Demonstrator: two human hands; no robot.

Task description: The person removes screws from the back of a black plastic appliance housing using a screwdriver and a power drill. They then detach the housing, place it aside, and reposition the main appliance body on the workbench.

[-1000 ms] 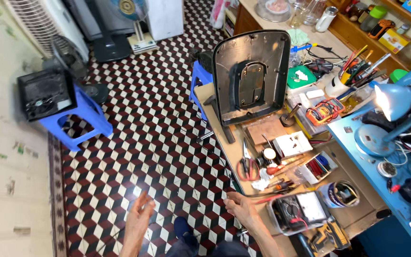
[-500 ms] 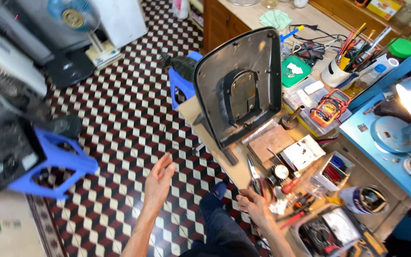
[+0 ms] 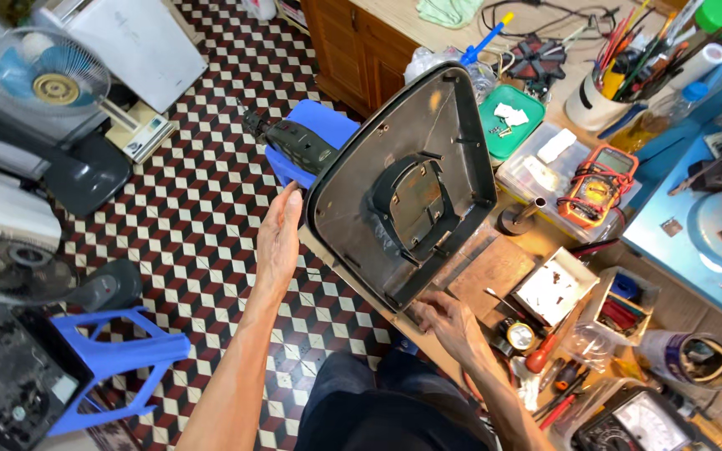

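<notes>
Now both hands' flat fingers touch the grey fan base.

I see a dark plastic cover with a dull, scuffed inner face and a faint sheen. The surface under it looks like worn, matt wood. The stool is smooth blue plastic, the floor glossy tile.
</notes>
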